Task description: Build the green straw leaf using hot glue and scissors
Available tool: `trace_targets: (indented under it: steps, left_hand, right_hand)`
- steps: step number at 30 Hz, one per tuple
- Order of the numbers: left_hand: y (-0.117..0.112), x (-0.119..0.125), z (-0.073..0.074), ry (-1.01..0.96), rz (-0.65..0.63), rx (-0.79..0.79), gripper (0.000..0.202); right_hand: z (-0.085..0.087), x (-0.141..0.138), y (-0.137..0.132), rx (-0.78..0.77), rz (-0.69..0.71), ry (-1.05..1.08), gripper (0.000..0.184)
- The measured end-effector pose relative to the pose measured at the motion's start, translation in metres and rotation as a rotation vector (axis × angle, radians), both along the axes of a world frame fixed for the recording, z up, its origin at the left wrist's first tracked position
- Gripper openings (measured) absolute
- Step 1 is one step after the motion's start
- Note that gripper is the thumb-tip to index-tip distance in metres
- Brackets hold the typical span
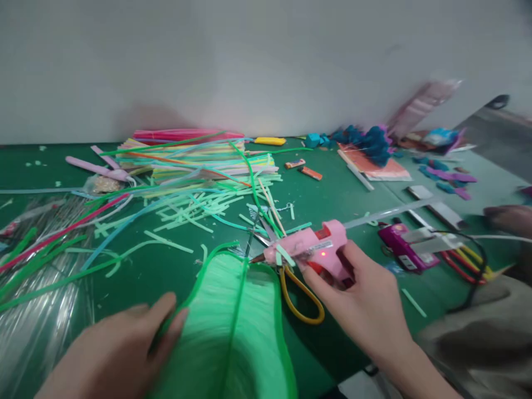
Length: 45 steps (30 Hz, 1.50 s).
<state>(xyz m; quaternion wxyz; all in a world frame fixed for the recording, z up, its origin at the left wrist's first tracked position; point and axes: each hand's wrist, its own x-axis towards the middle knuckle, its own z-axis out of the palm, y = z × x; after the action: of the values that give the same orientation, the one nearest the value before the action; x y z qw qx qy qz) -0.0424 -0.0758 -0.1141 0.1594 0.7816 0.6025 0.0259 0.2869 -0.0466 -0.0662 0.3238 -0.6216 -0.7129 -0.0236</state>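
Note:
A large green leaf shape [208, 332], edged and veined with darker green pipe cleaner, lies toward me. My left hand [124, 338] pinches its left edge between thumb and fingers. In my right hand [366, 299] is a pink glue gun [305, 246] with a lit red light and a clear glue stick [390, 213] out of its back. The gun's dark nozzle points left, close to the leaf's top by the central vein; I cannot tell whether it touches. Scissors [303, 310] with yellow handles lie partly under the gun.
Pipe cleaners [195, 160] in many colours are piled at the back, with pale green cut strips [183, 213] before them. Clear-wrapped thin sticks [50, 316] lie left. A purple power strip [405, 249], a cord and blue-purple craft pieces [374, 144] are on the right. Another person's hand [509, 216] shows at the right edge.

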Motion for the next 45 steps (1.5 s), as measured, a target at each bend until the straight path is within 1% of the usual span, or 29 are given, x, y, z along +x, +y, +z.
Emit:
trace_targets:
  steps: [1,2,3,5,6,8,10,13,15,20,28,39,45]
  left_hand:
    - [-0.006,0.006,0.002,0.035,0.044,-0.130,0.048]
    - [-0.007,0.012,0.006,0.053,0.061,-0.220,0.052]
    - [-0.004,0.018,0.011,0.040,0.045,-0.269,0.054]
    - [0.010,0.027,0.020,-0.030,0.062,-0.270,0.053]
    - [0.019,0.029,0.022,-0.100,0.092,-0.270,0.050]
    - [0.034,0.032,0.020,-0.232,0.149,-0.262,0.042]
    - [0.040,0.032,0.012,-0.318,0.195,-0.236,0.037]
    - [0.036,0.031,0.001,-0.390,0.217,-0.199,0.034]
    - [0.031,0.030,-0.001,-0.424,0.221,-0.186,0.033]
    - [0.027,0.029,0.000,-0.441,0.200,-0.170,0.030]
    - [0.025,0.028,-0.003,-0.487,0.163,-0.100,0.027]
    - [0.027,0.027,-0.001,-0.468,0.153,-0.103,0.028]
    - [0.029,0.029,0.001,-0.472,0.160,-0.114,0.029]
  right_hand:
    - [-0.004,-0.004,0.000,0.010,0.020,-0.021,0.035]
    - [-0.007,-0.009,0.000,0.020,0.046,-0.043,0.034]
    - [-0.011,-0.014,0.001,0.027,0.074,-0.061,0.032]
    - [-0.017,-0.023,0.002,0.030,0.114,-0.084,0.025]
    - [-0.020,-0.027,0.004,0.034,0.122,-0.093,0.023]
    - [-0.024,-0.031,0.007,0.042,0.138,-0.112,0.020]
    - [-0.027,-0.034,0.010,0.034,0.167,-0.128,0.019]
    - [-0.030,-0.037,0.014,0.015,0.211,-0.153,0.019]
    - [-0.031,-0.039,0.016,0.013,0.231,-0.177,0.019]
    - [-0.032,-0.042,0.018,-0.006,0.250,-0.211,0.018]
    - [-0.033,-0.045,0.019,0.015,0.261,-0.236,0.018]
    - [-0.029,-0.044,0.018,0.051,0.235,-0.290,0.016]
    - [-0.030,-0.045,0.018,0.054,0.239,-0.277,0.015]
